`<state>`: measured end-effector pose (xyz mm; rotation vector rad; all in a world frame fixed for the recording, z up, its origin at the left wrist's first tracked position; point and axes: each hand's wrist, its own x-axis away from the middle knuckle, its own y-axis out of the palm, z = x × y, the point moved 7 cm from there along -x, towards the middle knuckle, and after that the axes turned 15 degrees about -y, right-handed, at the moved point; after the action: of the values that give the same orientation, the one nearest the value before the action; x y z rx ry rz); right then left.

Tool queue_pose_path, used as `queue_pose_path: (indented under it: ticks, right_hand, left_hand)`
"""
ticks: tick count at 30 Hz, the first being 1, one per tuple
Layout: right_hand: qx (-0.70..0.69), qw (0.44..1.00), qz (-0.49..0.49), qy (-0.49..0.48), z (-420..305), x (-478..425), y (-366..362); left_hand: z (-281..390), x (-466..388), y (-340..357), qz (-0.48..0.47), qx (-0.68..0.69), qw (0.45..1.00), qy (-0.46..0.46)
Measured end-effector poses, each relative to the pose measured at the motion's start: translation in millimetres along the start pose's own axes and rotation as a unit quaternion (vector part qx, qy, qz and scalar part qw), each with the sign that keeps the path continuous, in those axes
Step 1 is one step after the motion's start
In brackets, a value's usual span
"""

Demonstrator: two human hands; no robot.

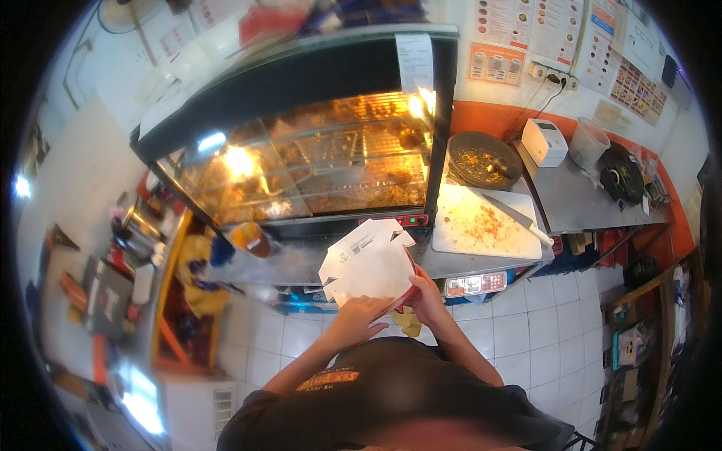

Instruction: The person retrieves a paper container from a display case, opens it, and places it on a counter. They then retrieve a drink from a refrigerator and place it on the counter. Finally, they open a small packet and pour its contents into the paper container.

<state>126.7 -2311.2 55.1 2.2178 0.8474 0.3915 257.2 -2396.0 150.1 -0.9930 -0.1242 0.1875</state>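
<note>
A white cardboard food box (369,259), partly folded, is held before my chest with its pale inner or under side up; it bears small print. My left hand (356,321) lies along its near edge, the fingers partly over the cardboard. My right hand (423,290) grips its right edge, where a red side shows. Just beyond the box stands a glass-fronted heated display cabinet (293,107), lit inside, with food on its shelves. To the right, a white cutting board (468,237) carries crumbs of food and a knife (513,215) with a white handle.
A round dark stone mortar (485,152) sits behind the cutting board. A small white printer (544,142) and a clear plastic tub (588,141) stand on the metal side table (586,197). Left of me is an orange container (250,239) on the counter. A wooden shelf rack (637,338) stands at right.
</note>
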Motion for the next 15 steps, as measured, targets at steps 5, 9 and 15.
queue_pose_path:
  ticks: [5,9,15]
  right_hand:
    - [0.004,0.999,0.044,0.015,-24.2,-6.5,-10.5]
    - [0.038,0.998,0.021,0.034,-44.2,-16.2,-3.0]
    - [-0.064,0.991,-0.111,0.044,-57.4,-30.9,53.6]
  left_hand:
    - [-1.9,16.7,-56.8,0.065,-0.047,0.994,0.076]
    - [-7.7,17.5,-73.0,0.062,-0.035,0.992,0.103]
    - [-6.9,37.3,-108.9,0.100,0.019,0.991,0.088]
